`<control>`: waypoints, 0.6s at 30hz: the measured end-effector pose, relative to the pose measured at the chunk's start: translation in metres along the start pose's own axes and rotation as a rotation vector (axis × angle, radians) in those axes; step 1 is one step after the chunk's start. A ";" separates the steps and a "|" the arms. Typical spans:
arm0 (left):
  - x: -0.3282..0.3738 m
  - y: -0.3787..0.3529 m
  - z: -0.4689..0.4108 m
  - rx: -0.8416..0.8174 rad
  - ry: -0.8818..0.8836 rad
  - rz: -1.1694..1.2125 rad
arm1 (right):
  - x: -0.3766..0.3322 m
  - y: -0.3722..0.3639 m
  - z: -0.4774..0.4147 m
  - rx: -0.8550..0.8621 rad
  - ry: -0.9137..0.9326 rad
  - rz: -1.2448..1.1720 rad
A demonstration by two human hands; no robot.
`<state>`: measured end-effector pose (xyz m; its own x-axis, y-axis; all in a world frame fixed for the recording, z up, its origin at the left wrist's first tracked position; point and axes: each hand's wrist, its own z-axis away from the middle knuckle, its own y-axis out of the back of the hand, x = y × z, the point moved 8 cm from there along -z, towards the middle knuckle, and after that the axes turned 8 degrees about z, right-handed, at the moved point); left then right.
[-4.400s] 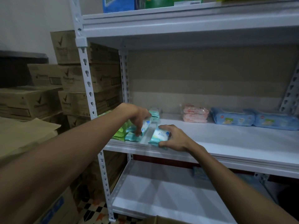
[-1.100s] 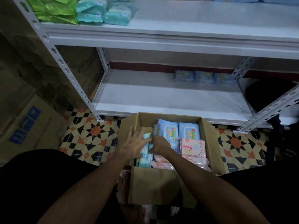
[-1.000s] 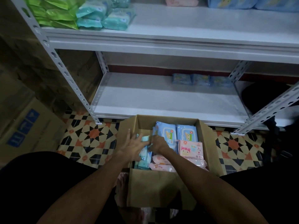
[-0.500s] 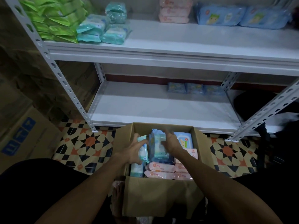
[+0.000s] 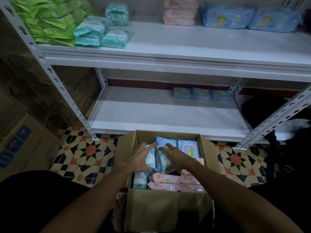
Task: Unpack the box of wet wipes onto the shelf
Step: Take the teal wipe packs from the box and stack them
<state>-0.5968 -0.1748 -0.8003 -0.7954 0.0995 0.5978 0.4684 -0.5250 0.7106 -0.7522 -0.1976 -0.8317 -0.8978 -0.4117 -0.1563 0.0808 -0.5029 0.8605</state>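
Two hands, left hand (image 5: 140, 159) and right hand (image 5: 175, 158), press spread fingers around soft pale-blue plastic wipe packs (image 5: 157, 158), squeezing them together to lift from the brown cardboard box (image 5: 168, 209).

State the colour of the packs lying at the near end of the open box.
Pink packs, in the cardboard box; the head view shows them best.

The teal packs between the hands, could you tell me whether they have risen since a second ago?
Yes. The teal packs, pressed between the left hand and right hand, now stand higher against the cardboard box.
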 end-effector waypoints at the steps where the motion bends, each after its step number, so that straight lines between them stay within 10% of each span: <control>1: 0.001 0.002 -0.001 0.005 0.001 0.014 | -0.001 0.002 -0.001 0.015 -0.003 0.009; 18: 0.054 0.113 0.020 0.161 -0.053 -0.146 | -0.003 0.141 0.044 0.352 0.017 -0.265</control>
<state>-0.5798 -0.2118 -0.6804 -0.8402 0.2108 0.4996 0.4081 -0.3608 0.8386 -0.7574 -0.2340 -0.6891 -0.8601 -0.3175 -0.3994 -0.3065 -0.3042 0.9019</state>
